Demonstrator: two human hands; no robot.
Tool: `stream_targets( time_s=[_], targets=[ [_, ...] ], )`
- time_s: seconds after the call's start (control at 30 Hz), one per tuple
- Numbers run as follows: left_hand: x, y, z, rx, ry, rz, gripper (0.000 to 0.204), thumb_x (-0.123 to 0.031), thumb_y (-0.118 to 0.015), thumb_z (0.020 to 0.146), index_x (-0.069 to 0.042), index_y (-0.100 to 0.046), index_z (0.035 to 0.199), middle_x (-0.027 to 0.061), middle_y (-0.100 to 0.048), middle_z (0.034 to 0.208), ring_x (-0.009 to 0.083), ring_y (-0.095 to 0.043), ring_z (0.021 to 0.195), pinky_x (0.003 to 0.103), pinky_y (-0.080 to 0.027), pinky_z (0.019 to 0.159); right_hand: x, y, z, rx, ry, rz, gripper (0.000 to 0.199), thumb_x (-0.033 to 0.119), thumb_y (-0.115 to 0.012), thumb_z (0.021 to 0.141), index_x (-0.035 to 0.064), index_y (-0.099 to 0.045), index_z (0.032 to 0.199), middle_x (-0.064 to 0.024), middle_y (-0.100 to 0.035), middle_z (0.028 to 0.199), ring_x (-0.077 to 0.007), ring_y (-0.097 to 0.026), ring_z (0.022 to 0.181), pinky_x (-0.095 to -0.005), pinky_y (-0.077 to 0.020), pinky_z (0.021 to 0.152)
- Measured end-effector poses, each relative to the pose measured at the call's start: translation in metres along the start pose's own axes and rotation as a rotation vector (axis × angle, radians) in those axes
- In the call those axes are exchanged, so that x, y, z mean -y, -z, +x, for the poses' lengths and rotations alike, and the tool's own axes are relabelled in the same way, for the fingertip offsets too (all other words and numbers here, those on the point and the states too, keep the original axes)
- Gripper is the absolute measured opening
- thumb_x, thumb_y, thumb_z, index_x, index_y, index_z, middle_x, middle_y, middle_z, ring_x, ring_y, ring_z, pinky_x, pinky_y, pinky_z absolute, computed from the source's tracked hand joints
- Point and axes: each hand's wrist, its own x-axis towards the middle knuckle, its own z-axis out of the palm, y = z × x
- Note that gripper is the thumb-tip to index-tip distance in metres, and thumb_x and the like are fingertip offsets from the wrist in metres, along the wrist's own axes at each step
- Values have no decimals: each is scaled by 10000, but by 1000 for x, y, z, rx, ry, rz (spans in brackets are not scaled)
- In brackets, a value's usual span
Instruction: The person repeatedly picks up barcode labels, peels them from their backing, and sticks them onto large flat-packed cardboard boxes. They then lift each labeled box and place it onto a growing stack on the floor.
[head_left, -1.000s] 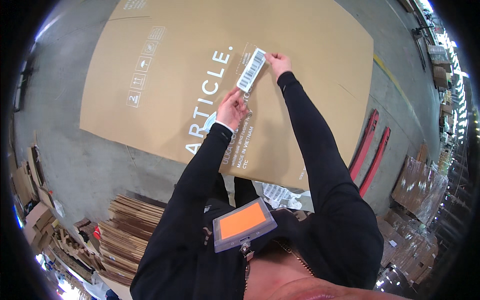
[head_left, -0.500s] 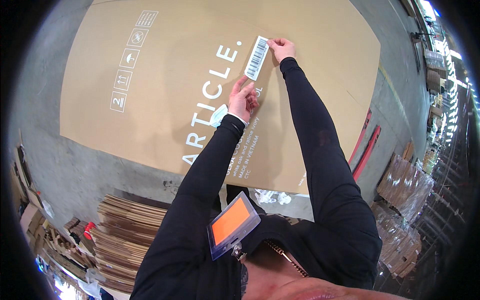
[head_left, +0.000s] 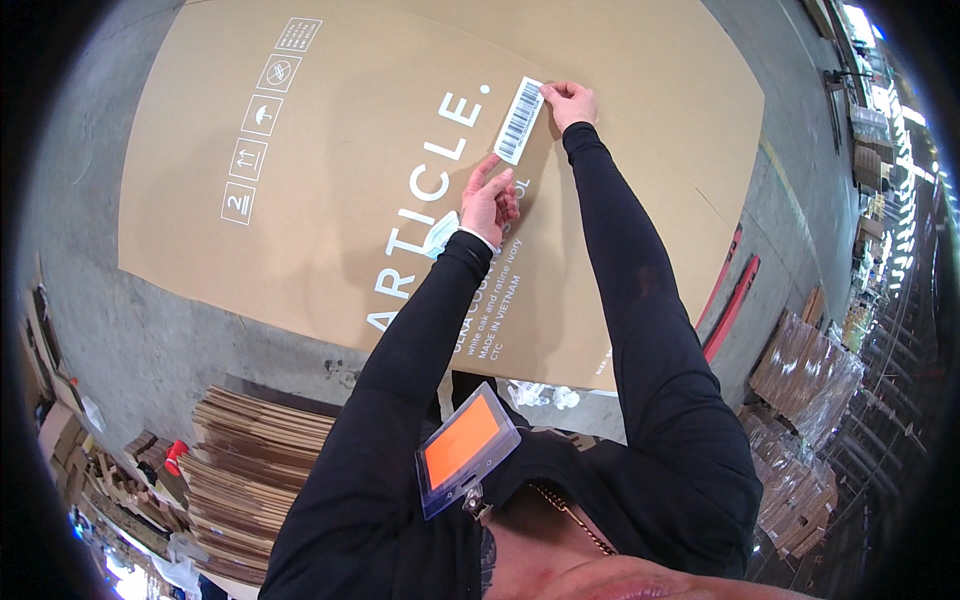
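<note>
A large brown cardboard box (head_left: 650,200) with white print lies before me. On its face is a white barcode label (head_left: 520,122), slanted, seemingly flat against the cardboard. My right hand (head_left: 570,105) pinches the label's upper right corner between thumb and fingertips. At the lower end, my left hand (head_left: 490,200) reaches out its index finger to touch the label's corner. Its thumb stands apart, and the other fingers curl loosely. Beside my left wrist is a pale bluish-white piece of paper (head_left: 441,235); whether it lies on the box or clings to the hand, I cannot tell.
Flattened cardboard sheets (head_left: 250,460) are stacked at the lower left. Red bars (head_left: 735,305), like pallet-jack forks, jut out right of the box. Plastic-wrapped bundles (head_left: 805,365) stand farther right. Crumpled clear plastic (head_left: 540,394) lies by the box's near edge. Concrete floor (head_left: 230,320) surrounds it.
The view has shifted very slightly. Both hands keep their places at the two ends of the label, which stays where it was on the box.
</note>
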Motion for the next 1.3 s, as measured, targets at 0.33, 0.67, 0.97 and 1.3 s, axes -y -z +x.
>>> stream_targets(
  time_s=[0.33,0.67,0.97,1.3],
  targets=[
    [1,-1,-2,-20,-17,36,505,-123,-599,890,-110,-405,1356,-1,-527,683,108,-501,538,267,-419,487,13,1,-17,-91,72,-191,248,429,-751,702,211,-735,818,-34,-649,938,-214,-582,980,-441,-400,876],
    [3,0,-2,-11,-38,36,481,-110,-582,899,-112,-416,1350,0,-523,688,107,-504,542,264,-430,479,29,6,-25,-80,86,-331,300,473,-720,721,198,-711,841,-72,-590,1042,-263,-531,1073,-456,-412,902],
    [4,0,-2,-3,-62,55,483,-110,-567,904,-102,-398,1357,3,-535,698,110,-515,554,263,-436,486,35,19,-20,-110,128,-336,475,412,-775,694,53,-621,964,-150,-559,1042,-318,-556,1004,-415,-462,892],
    [5,4,1,11,-68,67,470,-136,-562,912,-116,-407,1355,2,-536,688,118,-513,566,275,-420,499,10,14,-51,-132,822,-568,633,525,-476,915,70,-413,1350,-139,-413,1397,-287,-330,1344,-536,-245,1090]
  ],
)
